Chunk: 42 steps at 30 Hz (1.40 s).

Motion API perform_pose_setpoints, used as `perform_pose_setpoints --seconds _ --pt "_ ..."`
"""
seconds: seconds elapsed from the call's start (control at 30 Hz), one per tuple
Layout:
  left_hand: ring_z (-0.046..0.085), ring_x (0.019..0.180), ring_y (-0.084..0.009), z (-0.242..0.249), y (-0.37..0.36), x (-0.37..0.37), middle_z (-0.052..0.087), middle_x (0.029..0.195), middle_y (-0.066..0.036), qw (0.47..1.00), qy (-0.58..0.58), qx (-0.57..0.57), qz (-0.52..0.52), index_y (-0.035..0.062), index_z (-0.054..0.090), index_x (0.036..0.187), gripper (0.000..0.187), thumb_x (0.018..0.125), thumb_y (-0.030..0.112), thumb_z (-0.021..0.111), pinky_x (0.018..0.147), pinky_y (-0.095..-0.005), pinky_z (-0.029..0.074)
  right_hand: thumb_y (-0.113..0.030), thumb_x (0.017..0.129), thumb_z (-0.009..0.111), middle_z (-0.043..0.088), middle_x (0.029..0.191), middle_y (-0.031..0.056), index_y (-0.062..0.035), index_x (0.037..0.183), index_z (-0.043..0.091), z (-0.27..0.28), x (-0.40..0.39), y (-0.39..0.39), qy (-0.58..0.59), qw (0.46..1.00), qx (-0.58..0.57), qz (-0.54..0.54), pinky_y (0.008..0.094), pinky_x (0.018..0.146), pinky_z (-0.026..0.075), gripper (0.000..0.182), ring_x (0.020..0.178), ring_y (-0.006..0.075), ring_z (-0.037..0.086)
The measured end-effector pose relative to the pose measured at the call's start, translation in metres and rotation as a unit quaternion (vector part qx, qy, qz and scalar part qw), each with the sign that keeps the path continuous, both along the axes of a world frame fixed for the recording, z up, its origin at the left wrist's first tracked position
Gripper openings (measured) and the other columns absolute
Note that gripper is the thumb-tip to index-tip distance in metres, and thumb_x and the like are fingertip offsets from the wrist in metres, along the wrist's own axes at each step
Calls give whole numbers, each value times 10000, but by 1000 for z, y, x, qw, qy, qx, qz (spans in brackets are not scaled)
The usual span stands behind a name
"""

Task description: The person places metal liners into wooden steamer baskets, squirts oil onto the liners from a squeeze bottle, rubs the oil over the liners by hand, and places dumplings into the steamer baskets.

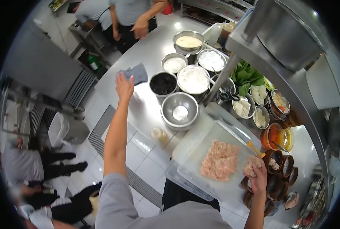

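Observation:
My left hand (125, 87) reaches out over the steel table, its fingers stretched across the near edge of a folded grey cloth (139, 72). In my right hand (259, 177) is a lump of raw minced meat (251, 165), held at the right side of a white cutting board (191, 154). On that board lies a larger flattened mass of minced meat (220, 160). A tool with a yellow-orange handle (256, 149) lies at the board's far right edge. Brown clay pots (273, 183) stand right beside my right hand, one with a piece of meat inside.
A steel bowl (180, 108), a pot of dark food (163, 84) and a bowl of white powder (193, 79) stand beyond the board. Leafy greens (247, 75) and black-handled scissors (229, 94) lie under a steel shelf (292, 57). Co-workers (130, 19) stand across the table.

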<state>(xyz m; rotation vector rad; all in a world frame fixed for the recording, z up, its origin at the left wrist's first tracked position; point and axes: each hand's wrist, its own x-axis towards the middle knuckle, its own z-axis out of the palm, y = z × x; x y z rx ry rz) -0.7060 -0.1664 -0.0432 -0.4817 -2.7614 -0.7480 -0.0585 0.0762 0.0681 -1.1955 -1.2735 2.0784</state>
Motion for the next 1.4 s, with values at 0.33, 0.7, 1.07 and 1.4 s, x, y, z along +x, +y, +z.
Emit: perform_pose_setpoints --seconds 0.33,0.7,1.07,1.4 --pt "303 1498 -405 -37 -10 -32 326 1620 -215 971 -127 -200 -27 73 415 1539 655 998 415 559 1148 -698 247 -70 974 628 608 1318 128 -62 1444 463 8 -51 -36 -5 995 -16 -99 420 849 635 498 1149 226 661" --pt "636 1128 -319 83 -57 218 591 1336 -136 862 -328 46 -385 107 599 1343 665 733 120 862 878 -378 545 -103 1004 593 628 1309 96 -80 1433 493 8 -74 -25 11 993 0 -118 407 821 640 441 1147 219 669" --pt "674 902 -118 113 -79 193 729 1006 -48 854 -425 141 -265 3 675 1176 462 752 55 848 801 -293 571 -108 994 584 615 1329 103 -87 1431 494 3 -68 -26 -6 992 -19 -128 482 884 605 447 1194 265 644" --pt "679 825 -82 228 173 29 747 949 -83 878 4 240 -414 48 689 1224 511 809 284 870 735 -277 549 -142 992 598 612 1332 120 -79 1435 483 6 -68 -28 21 987 -23 -156 468 838 636 462 1179 263 651"
